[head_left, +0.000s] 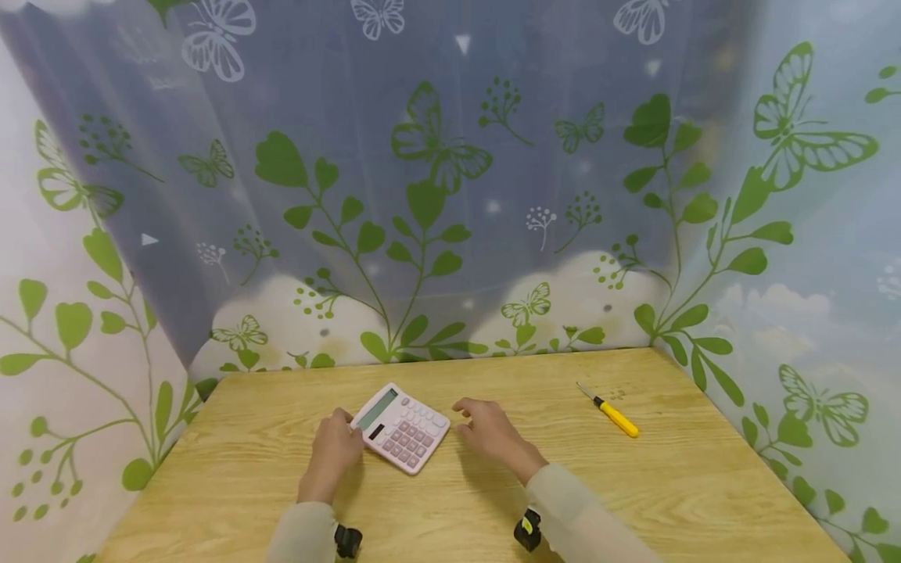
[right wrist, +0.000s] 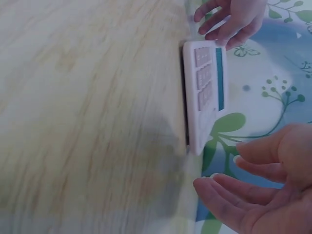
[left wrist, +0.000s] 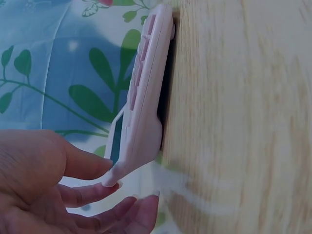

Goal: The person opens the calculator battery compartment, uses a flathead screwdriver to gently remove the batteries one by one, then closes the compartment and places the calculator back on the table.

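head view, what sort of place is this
Probably a small curtained-off work corner indoors: a wooden table is closed in at the back and both sides by leaf-and-butterfly curtains, and a calculator and screwdriver are on it.

Key labels point(head_left: 407, 444) on calculator point(head_left: 401, 428) too small to read; right hand point(right wrist: 291, 183) cut by wrist view's edge.

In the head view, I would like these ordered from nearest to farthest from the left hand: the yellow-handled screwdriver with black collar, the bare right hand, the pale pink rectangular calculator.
1. Pale pink rectangular calculator: touching the left hand, at its right.
2. Bare right hand: beyond the calculator, to the right.
3. Yellow-handled screwdriver with black collar: far right.
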Motion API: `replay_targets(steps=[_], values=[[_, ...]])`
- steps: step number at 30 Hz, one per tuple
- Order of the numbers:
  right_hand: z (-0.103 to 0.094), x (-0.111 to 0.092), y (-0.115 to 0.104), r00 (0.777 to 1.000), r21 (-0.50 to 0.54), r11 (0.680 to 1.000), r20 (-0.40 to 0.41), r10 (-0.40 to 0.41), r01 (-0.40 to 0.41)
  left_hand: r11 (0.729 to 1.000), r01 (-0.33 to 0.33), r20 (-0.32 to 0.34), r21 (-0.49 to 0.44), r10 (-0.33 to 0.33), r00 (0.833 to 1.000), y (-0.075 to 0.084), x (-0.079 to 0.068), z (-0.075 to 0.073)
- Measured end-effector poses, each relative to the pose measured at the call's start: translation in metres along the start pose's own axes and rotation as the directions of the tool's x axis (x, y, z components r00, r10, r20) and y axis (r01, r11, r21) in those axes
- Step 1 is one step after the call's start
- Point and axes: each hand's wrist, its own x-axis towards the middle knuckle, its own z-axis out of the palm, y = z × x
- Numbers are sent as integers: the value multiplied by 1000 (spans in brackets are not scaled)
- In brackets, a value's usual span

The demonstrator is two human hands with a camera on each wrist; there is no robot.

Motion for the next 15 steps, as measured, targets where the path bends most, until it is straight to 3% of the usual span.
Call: replay_targets(steps=[7, 15], values=[[4, 11, 4, 998, 51, 997, 23, 64, -65, 1000, -27, -4, -11, 27, 1000, -4, 6, 4], [16, 16, 9, 996, 89, 992, 45, 82, -86, 993, 27, 63, -112, -20, 998, -4, 5, 3]])
